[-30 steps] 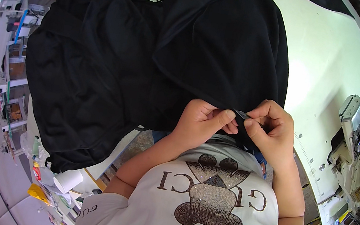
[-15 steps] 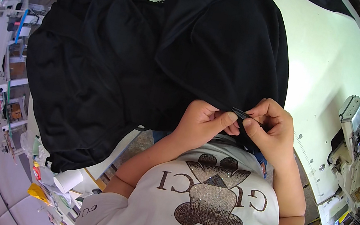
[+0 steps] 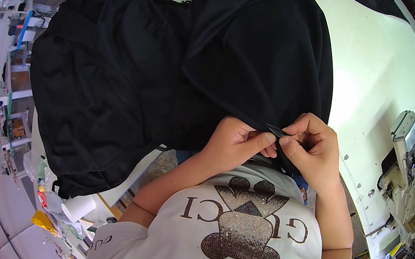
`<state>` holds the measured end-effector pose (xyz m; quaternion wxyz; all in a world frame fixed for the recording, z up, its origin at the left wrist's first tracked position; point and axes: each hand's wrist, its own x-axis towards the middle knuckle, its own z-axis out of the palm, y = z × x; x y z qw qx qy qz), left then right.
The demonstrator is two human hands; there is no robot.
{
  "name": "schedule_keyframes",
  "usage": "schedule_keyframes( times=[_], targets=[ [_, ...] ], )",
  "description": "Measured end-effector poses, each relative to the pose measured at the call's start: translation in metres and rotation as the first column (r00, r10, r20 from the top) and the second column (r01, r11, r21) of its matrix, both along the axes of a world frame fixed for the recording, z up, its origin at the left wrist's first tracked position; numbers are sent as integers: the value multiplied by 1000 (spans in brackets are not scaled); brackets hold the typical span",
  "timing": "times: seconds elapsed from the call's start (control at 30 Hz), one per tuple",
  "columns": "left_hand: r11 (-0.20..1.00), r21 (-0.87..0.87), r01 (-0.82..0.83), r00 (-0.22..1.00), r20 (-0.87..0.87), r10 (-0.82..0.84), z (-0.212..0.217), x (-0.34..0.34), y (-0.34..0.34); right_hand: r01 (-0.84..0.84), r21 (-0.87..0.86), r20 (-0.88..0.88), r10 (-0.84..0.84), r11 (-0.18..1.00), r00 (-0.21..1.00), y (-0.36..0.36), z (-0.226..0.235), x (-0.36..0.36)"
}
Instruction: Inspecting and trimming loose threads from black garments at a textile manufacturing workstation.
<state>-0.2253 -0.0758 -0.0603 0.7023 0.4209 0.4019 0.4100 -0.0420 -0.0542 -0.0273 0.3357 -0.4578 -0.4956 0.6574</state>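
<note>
A large heap of black fabric point(image 3: 256, 55) drapes across the table and hangs down toward my lap. My left hand point(image 3: 231, 144) is closed, pinching the fabric's near edge between thumb and fingers. Close against it, my right hand point(image 3: 314, 148) is closed on small dark thread snips point(image 3: 276, 131). Their pointed blades angle up and left, over the cloth edge beside my left thumb. The handle is mostly hidden in my right fingers, and the exact spot where the blades meet the cloth is hard to make out.
The white table point(image 3: 390, 67) curves round to the right, where a sewing machine point(image 3: 406, 164) stands. At lower left are a white cylinder point(image 3: 78, 208) and a yellow item point(image 3: 44, 221). Another piece of black cloth point(image 3: 372, 0) lies along the far edge.
Hardly anything differs. The snips have tilted a little in my right fingers and the folds of the fabric have shifted slightly; both hands stay in place.
</note>
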Motion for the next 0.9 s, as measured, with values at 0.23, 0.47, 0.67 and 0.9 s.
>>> schedule_keyframes(
  times=[0.23, 0.47, 0.67, 0.9],
  targets=[
    [999, -27, 28, 999, 18, -28, -1, -3, 1, 12, -30, -5, -13, 999, 1000, 0, -2, 0],
    [994, -103, -28, 992, 120, 41, 0, -10, 0, 43, 3, 4, -43, 999, 999, 0, -5, 0],
    [992, -70, -101, 993, 57, 105, -1, -11, 1, 53, 109, 60, -60, 993, 996, -2, -11, 0],
    [994, -49, -93, 991, 90, 97, -1, -6, -1, 44, 94, 18, -46, 995, 999, -1, -4, -5]
  ],
)
